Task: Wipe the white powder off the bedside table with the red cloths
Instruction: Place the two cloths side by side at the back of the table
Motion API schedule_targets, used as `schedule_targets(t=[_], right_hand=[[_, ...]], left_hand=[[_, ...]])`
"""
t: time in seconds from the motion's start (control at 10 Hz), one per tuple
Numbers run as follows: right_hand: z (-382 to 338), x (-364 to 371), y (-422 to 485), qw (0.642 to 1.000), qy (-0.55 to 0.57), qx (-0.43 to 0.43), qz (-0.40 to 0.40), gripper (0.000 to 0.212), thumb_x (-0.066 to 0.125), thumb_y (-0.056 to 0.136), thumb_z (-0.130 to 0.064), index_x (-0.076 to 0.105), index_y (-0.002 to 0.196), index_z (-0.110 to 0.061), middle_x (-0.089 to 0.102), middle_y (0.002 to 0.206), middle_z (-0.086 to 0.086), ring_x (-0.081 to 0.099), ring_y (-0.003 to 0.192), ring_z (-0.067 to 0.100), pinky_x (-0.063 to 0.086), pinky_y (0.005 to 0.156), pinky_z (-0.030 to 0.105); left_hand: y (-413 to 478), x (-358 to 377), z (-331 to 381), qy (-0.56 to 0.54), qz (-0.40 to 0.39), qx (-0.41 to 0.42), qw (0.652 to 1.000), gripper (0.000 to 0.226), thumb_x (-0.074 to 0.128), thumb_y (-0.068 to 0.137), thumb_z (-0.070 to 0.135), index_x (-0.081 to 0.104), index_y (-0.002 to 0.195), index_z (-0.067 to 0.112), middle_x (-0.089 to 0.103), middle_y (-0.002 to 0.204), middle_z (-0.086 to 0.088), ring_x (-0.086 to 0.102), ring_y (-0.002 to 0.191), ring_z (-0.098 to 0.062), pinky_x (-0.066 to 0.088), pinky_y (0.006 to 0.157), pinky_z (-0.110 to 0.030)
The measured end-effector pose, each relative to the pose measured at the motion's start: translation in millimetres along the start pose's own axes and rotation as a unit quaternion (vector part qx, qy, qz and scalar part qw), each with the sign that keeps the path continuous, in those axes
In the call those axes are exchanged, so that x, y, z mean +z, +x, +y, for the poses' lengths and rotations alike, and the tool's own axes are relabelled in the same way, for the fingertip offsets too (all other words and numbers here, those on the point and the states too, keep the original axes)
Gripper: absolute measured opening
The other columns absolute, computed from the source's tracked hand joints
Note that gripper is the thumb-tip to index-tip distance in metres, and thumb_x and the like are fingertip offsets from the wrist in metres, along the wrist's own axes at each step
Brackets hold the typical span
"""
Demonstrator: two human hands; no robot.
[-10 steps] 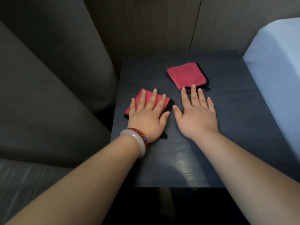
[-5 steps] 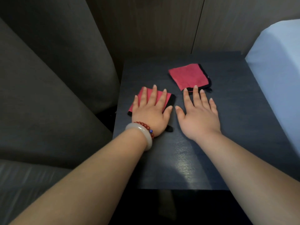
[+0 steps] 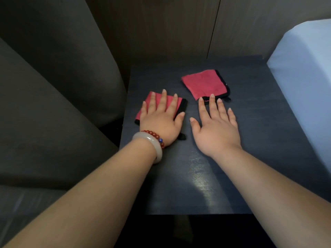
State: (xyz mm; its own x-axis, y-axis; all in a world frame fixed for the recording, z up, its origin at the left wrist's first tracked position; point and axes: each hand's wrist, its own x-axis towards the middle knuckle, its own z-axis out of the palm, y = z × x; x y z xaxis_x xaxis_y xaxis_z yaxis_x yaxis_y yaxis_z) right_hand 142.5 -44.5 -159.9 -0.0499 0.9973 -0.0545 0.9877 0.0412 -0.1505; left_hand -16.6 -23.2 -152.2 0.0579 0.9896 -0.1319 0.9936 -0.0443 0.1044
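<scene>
Head view: left hand flat on near red cloth, right hand flat on bedside table, between grey fabric and bed.

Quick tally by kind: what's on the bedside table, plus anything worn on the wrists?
red cloths: 2 (near cloth, far cloth)
hands: 2 (left hand, right hand)
bracelets: 2 (pale bangle, red bead bracelet)
total: 6
</scene>
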Motion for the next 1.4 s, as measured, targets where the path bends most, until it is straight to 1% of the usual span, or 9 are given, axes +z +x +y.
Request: schedule_targets(t=[0.1, 0.3, 0.4, 0.5, 0.6, 0.8, 0.9, 1.1, 1.4], right_hand=[[0.9, 0.5, 0.2, 1.000, 0.000, -0.002, 0.000, 0.066, 0.013, 0.096, -0.056, -0.005, 0.154, -0.031, -0.010, 0.163, 0.001, -0.008, 0.149, 0.018, -0.002, 0.121, 0.043], [1.6, 0.1, 0.0, 1.000, 0.003, -0.004, 0.001, 0.066, 0.013, 0.096, -0.056, -0.004, 0.154, -0.031, -0.009, 0.163, 0.001, -0.007, 0.150, 0.019, -0.001, 0.121, 0.043], [0.3, 0.2, 0.5, 1.000, 0.003, -0.003, 0.004, 0.066, 0.014, 0.096, -0.055, -0.004, 0.154, -0.031, -0.009, 0.163, 0.001, -0.007, 0.150, 0.019, -0.001, 0.121, 0.043], [-1.3, 1.0, 1.9, 1.000, 0.001, -0.002, 0.005, 0.066, 0.015, 0.096, -0.055, -0.003, 0.154, -0.031, -0.009, 0.163, 0.001, -0.007, 0.150, 0.020, -0.001, 0.120, 0.044], [-1.8, 0.5, 3.3, 1.000, 0.005, -0.004, 0.002, 0.066, 0.015, 0.096, -0.054, -0.005, 0.154, -0.031, -0.010, 0.163, 0.001, -0.008, 0.150, 0.020, -0.002, 0.120, 0.045], [-0.5, -1.3, 3.9, 1.000, 0.007, -0.012, -0.007, 0.065, 0.012, 0.096, -0.054, -0.008, 0.153, -0.031, -0.012, 0.163, 0.000, -0.010, 0.149, 0.020, -0.003, 0.120, 0.045], [-0.7, -1.7, 7.4, 1.000, 0.003, -0.011, -0.007, 0.065, 0.013, 0.096, -0.054, -0.007, 0.154, -0.031, -0.011, 0.163, 0.000, -0.009, 0.149, 0.019, -0.002, 0.120, 0.045], [-5.5, -0.9, 14.2, 1.000, 0.000, -0.008, -0.004, 0.065, 0.015, 0.096, -0.053, -0.004, 0.154, -0.031, -0.009, 0.163, 0.000, -0.008, 0.150, 0.019, -0.001, 0.120, 0.045], [-5.7, -1.1, 14.9, 1.000, 0.000, -0.012, -0.008, 0.064, 0.011, 0.096, -0.053, -0.008, 0.153, -0.031, -0.012, 0.163, 0.000, -0.010, 0.149, 0.019, -0.002, 0.120, 0.045]], left_hand=[[24.4, -7.1, -18.7, 0.008, -0.012, -0.002, 1.000, 0.063, 0.016, 0.097, 0.060, 0.000, 0.153, 0.039, -0.008, 0.163, 0.003, -0.010, 0.149, -0.028, -0.003, 0.119, -0.049], [78.1, -27.6, -33.7, -0.025, -0.074, -0.122, 0.989, 0.063, 0.016, 0.098, 0.058, -0.005, 0.153, 0.037, -0.017, 0.162, 0.002, -0.017, 0.147, -0.030, -0.006, 0.118, -0.053], [66.1, -20.9, -15.5, -0.014, -0.052, -0.106, 0.993, 0.063, 0.015, 0.098, 0.058, -0.005, 0.153, 0.036, -0.016, 0.162, 0.001, -0.017, 0.147, -0.032, -0.007, 0.118, -0.053], [42.3, -9.4, -4.9, 0.007, -0.026, -0.012, 1.000, 0.064, 0.016, 0.097, 0.060, -0.003, 0.154, 0.038, -0.012, 0.163, 0.002, -0.014, 0.148, -0.030, -0.006, 0.118, -0.051], [44.9, -11.0, -23.2, 0.020, -0.009, 0.031, 0.999, 0.064, 0.018, 0.096, 0.062, 0.000, 0.153, 0.041, -0.008, 0.163, 0.004, -0.009, 0.149, -0.027, -0.002, 0.119, -0.049], [95.0, -31.9, -45.0, -0.015, -0.076, -0.117, 0.990, 0.063, 0.018, 0.097, 0.061, -0.004, 0.152, 0.042, -0.015, 0.162, 0.004, -0.016, 0.148, -0.029, -0.005, 0.119, -0.052], [90.0, -27.6, -23.0, -0.030, -0.065, -0.112, 0.991, 0.062, 0.019, 0.097, 0.058, -0.003, 0.153, 0.042, -0.016, 0.162, 0.002, -0.018, 0.147, -0.031, -0.008, 0.118, -0.053], [74.9, -18.3, -23.3, 0.008, -0.036, -0.002, 0.999, 0.060, 0.018, 0.096, 0.061, 0.000, 0.152, 0.045, -0.012, 0.163, 0.005, -0.013, 0.148, -0.028, -0.005, 0.118, -0.051], [113.2, -31.0, -31.3, -0.025, -0.050, -0.121, 0.991, 0.061, 0.017, 0.097, 0.059, -0.003, 0.152, 0.042, -0.015, 0.163, 0.001, -0.017, 0.147, -0.032, -0.007, 0.117, -0.054]])
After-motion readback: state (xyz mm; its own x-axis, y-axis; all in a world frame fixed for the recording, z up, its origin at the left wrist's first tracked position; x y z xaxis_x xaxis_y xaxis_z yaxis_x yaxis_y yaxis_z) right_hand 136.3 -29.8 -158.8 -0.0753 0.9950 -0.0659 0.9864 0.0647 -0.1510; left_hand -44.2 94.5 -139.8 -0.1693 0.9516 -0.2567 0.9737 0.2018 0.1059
